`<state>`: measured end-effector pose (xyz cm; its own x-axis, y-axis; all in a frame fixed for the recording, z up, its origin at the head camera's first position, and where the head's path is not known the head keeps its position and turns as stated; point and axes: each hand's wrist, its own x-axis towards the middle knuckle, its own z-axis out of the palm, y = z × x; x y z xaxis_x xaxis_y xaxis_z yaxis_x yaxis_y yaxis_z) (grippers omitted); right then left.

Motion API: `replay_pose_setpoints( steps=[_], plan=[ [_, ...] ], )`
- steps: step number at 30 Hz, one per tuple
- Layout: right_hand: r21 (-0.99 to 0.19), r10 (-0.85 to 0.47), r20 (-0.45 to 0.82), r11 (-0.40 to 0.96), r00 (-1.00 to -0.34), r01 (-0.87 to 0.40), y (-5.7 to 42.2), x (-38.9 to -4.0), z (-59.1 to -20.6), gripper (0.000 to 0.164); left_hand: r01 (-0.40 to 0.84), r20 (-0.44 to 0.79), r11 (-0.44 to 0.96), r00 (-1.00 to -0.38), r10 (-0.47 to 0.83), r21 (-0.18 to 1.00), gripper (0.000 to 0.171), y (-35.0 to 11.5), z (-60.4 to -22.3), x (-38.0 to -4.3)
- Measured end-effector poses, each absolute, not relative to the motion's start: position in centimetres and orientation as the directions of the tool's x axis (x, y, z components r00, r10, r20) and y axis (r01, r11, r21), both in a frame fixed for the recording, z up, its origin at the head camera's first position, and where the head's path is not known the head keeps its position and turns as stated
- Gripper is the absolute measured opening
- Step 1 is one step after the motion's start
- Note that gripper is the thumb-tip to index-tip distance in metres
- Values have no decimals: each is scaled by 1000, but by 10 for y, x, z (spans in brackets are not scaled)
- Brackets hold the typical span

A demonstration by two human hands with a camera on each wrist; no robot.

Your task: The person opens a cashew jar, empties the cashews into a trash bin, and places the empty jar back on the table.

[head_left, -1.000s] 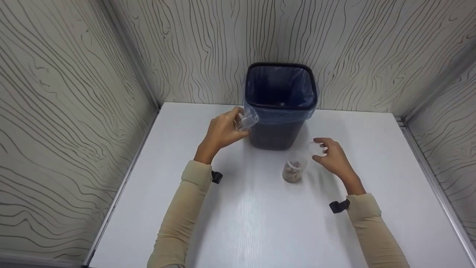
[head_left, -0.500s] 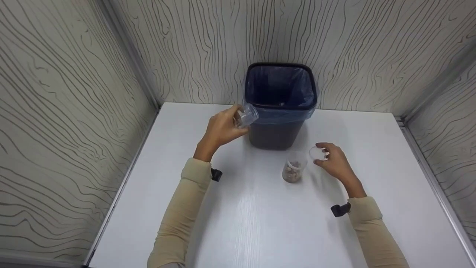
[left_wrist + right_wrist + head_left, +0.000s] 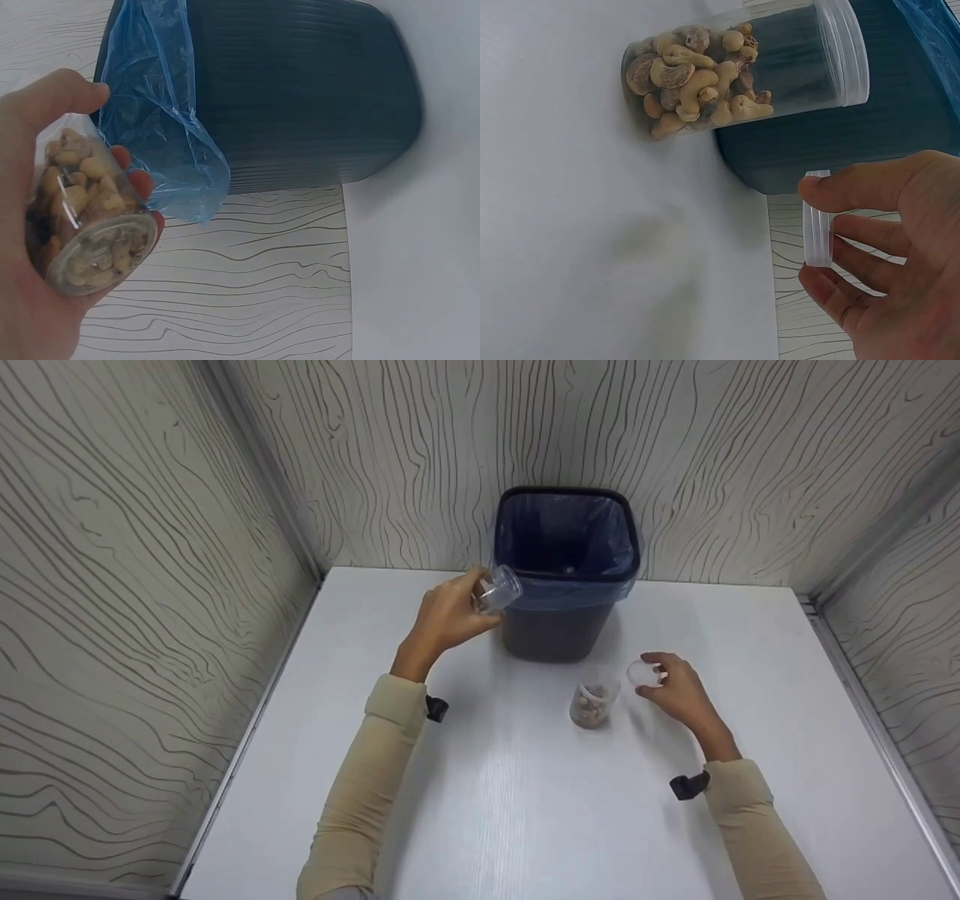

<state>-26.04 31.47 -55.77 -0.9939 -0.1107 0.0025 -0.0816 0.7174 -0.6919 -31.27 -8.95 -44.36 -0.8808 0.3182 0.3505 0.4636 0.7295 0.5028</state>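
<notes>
My left hand (image 3: 456, 611) grips a clear plastic jar (image 3: 94, 202), its fingers curled round the side. Nuts fill much of that jar, which tilts with its mouth toward the near left rim of the trash bin (image 3: 559, 630). Between the thumb and fingers of my right hand (image 3: 679, 690) is a round translucent lid (image 3: 817, 225), held on edge above the table. Just left of the lid, a second clear jar (image 3: 592, 705) stands upright and uncovered on the table. Cashews and other nuts (image 3: 697, 79) take up roughly its lower half.
The dark bin has a blue plastic liner (image 3: 161, 112) folded over its rim and stands at the back of the white table (image 3: 510, 810). Wood-grain patterned panels (image 3: 390, 457) close in the back and both sides.
My right hand has drawn back toward me a little with the lid. The left hand's jar has risen very slightly by the bin's rim. The standing jar has not moved.
</notes>
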Motion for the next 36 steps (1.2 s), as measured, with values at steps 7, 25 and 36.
replay_pose_setpoints(
  steps=[7, 25, 36],
  plan=[
    [-695, -101, -16, 717, -995, -62, 317, -259, -563, 62, 458, 342, 738, -884, 319, 495, 56, -89, -441, -314],
    [-691, -100, -64, 723, -993, -28, 322, -258, -579, 63, 459, 348, 748, -882, 318, 479, 53, -91, -436, -318],
    [-684, -107, -73, 729, -992, -28, 323, -259, -591, 64, 466, 359, 746, -877, 319, 475, 50, -92, -433, -320]
  ],
)
